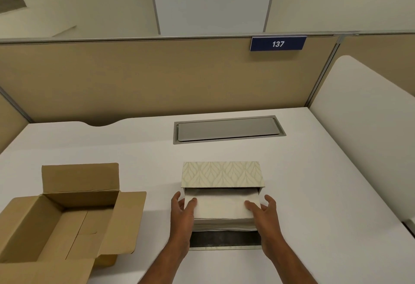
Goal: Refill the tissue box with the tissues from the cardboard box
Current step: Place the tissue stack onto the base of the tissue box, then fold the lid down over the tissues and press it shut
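Observation:
A stack of white tissues (221,210) lies partly inside the tissue box (222,173), a cream box with a pale leaf pattern whose near flap (224,240) folds down flat with a dark inner face. My left hand (183,213) grips the stack's left side, thumb on top. On the stack's right side is my right hand (262,210), fingers over the top. The far end of the stack is under the box's top panel. The brown cardboard box (67,216) stands open at the left, and no tissues show in it.
The white desk (314,182) has a grey cable hatch (228,129) behind the tissue box. Beige partition walls (134,77) close the back and sides, with a blue "137" tag (278,43). A white rounded panel (363,115) rises at the right.

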{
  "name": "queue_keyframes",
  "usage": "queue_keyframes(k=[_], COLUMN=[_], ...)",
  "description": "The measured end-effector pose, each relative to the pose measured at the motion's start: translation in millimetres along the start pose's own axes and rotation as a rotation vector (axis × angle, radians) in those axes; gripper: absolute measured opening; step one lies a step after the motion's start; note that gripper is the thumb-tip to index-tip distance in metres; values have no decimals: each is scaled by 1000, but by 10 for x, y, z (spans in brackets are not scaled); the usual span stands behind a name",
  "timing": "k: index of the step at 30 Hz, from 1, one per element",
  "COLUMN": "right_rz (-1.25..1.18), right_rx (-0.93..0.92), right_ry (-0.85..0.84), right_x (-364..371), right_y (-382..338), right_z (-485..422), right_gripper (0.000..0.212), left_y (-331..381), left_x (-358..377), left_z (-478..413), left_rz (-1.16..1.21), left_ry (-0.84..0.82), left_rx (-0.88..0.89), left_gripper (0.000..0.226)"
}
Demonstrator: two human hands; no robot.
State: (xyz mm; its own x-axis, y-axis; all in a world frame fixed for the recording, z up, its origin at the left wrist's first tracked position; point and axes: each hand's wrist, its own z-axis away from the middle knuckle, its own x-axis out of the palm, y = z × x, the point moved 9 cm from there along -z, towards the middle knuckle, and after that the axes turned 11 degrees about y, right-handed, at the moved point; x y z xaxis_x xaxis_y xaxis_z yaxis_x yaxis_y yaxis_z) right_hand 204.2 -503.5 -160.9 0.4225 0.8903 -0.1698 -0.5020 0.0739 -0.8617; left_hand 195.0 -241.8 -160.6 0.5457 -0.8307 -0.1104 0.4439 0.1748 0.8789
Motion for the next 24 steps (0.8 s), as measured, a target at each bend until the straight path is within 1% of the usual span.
queue_keyframes(k=[3,6,8,10,12,14,17,20,24], right_rz=[25,22,32,57,103,225,465,665,787], right_rx=[-56,-161,-299,-467,-602,-684,-691,-722,-796], right_ry=[4,49,104,148,148,117,26,-34,-57], right_x=[-24,-83,-122,-116,-22,131,336,426,471], right_y=[-104,-281,-483,-745,-988,-1153,-1214,-1215,-1230], right_z=[41,108,173,252,306,288,140,46,54], right_gripper=[77,74,68,63,58,58,59,57,55], left_y=[110,341,550,730,862,951,1020,1036,1099], left_x=[-48,-142,-173,-144,-54,57,186,212,259], left_z=[48,98,147,155,113,37,-58,-118,-67], left_rz=[-52,-121,-150,-187,-235,-282,-369,-438,-576], left_ry=[23,73,94,88,43,-25,-127,-182,-236], left_rx=[80,274,417,503,536,533,524,516,648], left_gripper=[58,57,55,51,52,53,54,57,59])
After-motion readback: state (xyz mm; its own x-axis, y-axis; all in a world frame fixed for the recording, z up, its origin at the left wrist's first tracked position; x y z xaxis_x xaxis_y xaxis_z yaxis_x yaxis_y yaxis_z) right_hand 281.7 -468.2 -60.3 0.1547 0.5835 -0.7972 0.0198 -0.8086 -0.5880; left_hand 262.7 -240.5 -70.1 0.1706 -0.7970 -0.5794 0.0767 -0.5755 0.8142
